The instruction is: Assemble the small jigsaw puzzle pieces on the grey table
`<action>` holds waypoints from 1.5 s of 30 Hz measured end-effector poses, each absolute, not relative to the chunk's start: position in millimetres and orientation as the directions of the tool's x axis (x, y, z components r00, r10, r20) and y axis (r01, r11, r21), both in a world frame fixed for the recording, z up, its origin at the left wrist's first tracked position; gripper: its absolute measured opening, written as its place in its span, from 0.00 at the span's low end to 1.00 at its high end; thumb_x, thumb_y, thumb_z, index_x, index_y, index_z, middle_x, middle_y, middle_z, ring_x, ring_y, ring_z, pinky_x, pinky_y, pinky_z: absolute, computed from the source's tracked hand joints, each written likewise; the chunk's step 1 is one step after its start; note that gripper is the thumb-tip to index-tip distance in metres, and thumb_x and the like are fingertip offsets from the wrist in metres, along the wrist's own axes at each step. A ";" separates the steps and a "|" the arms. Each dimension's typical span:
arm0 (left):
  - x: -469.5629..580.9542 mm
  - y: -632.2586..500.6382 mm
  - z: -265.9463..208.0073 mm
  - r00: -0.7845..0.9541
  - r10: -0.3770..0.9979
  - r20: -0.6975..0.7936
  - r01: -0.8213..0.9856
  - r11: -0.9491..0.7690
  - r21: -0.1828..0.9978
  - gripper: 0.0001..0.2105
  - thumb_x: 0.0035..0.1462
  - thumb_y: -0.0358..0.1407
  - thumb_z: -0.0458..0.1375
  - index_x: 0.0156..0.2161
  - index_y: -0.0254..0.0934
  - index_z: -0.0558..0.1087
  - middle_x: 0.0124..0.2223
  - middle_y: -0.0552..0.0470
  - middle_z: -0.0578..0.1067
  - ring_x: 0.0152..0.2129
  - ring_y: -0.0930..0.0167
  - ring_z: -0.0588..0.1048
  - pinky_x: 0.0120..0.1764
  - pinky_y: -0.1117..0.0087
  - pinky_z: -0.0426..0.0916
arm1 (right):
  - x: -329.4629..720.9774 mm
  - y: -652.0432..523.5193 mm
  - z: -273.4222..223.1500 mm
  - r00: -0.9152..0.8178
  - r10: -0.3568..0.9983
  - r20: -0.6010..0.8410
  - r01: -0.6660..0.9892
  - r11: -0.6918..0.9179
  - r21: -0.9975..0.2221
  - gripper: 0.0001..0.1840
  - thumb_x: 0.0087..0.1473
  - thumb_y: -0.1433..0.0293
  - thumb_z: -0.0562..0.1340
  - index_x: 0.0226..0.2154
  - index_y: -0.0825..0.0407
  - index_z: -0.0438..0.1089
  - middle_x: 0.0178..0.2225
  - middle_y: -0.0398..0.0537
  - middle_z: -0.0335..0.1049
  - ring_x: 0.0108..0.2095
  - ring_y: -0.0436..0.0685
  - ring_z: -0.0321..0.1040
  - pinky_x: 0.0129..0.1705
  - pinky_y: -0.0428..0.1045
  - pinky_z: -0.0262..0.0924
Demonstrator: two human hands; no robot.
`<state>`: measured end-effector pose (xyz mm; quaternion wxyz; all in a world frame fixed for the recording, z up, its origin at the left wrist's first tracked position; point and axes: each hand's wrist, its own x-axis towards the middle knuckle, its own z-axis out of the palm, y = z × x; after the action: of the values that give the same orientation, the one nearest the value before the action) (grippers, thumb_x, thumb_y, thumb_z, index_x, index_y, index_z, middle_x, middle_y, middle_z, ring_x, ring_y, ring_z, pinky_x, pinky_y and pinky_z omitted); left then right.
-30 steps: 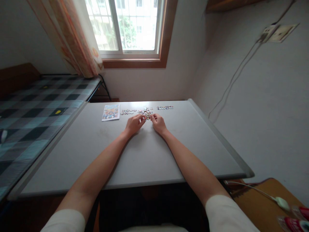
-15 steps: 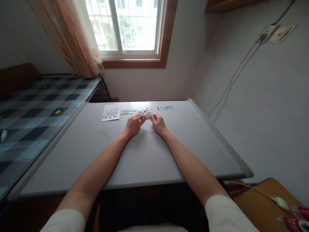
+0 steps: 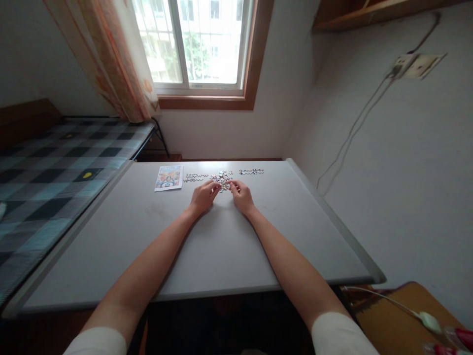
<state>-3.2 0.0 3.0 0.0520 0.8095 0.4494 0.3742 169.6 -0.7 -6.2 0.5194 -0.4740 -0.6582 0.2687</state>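
Note:
A loose heap of small, many-coloured jigsaw puzzle pieces (image 3: pixel 223 175) lies toward the far side of the white table (image 3: pixel 218 251). At the heap's near left edge is my left hand (image 3: pixel 204 195), its fingers curled and the fingertips pinched at a small puzzle piece. My right hand (image 3: pixel 241 195) rests opposite, thumb and forefinger drawn together at the heap's right side; what lies between them is too small to make out. Rows of puzzle pieces (image 3: pixel 195 177) are set out left of the heap. Another group of pieces (image 3: pixel 252 171) lies to its right.
A printed picture sheet (image 3: pixel 169 178) lies on the table's far left. Beside the table stands a bed with a checked cover (image 3: pixel 79 170). A wooden stool (image 3: pixel 417 305) with a white plug and cable is at lower right. A window (image 3: pixel 195 44) is ahead.
The whole view has shifted slightly, so the table sits a little lower. Both hands stay at the heap, with small finger movements; the right fingers reach slightly further in.

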 end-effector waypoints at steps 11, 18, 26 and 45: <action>-5.5 -1.6 1.1 0.288 0.797 0.530 0.685 -0.558 0.468 0.12 0.62 0.41 0.50 0.38 0.38 0.74 0.32 0.53 0.72 0.23 0.77 0.67 0.31 0.76 0.62 | 171.5 -11.8 -0.4 -0.058 0.895 0.442 0.333 0.434 -0.837 0.16 0.52 0.62 0.60 0.41 0.52 0.73 0.35 0.49 0.70 0.29 0.50 0.66 0.31 0.46 0.62; -5.8 -3.8 -0.4 0.298 0.816 0.495 0.701 -0.540 0.467 0.12 0.62 0.40 0.50 0.37 0.39 0.74 0.33 0.53 0.72 0.24 0.77 0.68 0.31 0.76 0.61 | 172.5 -10.5 -5.0 -0.039 0.896 0.443 0.370 0.425 -0.826 0.11 0.53 0.64 0.60 0.35 0.52 0.74 0.33 0.48 0.70 0.28 0.51 0.65 0.33 0.47 0.63; -6.1 -5.4 1.0 0.300 0.838 0.457 0.706 -0.517 0.484 0.12 0.62 0.40 0.50 0.37 0.40 0.74 0.33 0.53 0.73 0.23 0.77 0.68 0.30 0.76 0.61 | 172.7 -13.2 -5.9 -0.053 0.888 0.457 0.416 0.435 -0.798 0.09 0.54 0.65 0.60 0.34 0.50 0.74 0.31 0.48 0.71 0.32 0.54 0.67 0.37 0.49 0.62; 0.9 -10.8 -0.5 0.353 0.819 0.453 0.755 -0.535 0.379 0.12 0.62 0.36 0.48 0.43 0.40 0.72 0.33 0.53 0.76 0.21 0.76 0.70 0.29 0.74 0.62 | 232.7 19.3 -9.7 0.019 0.882 0.471 0.710 0.320 -0.628 0.11 0.57 0.64 0.56 0.33 0.51 0.73 0.30 0.50 0.70 0.33 0.58 0.65 0.41 0.53 0.59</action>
<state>0.9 -10.8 -0.5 0.0520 0.8209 0.4792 0.3064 232.7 19.3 -9.7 0.4239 -0.5742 -0.6930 0.1015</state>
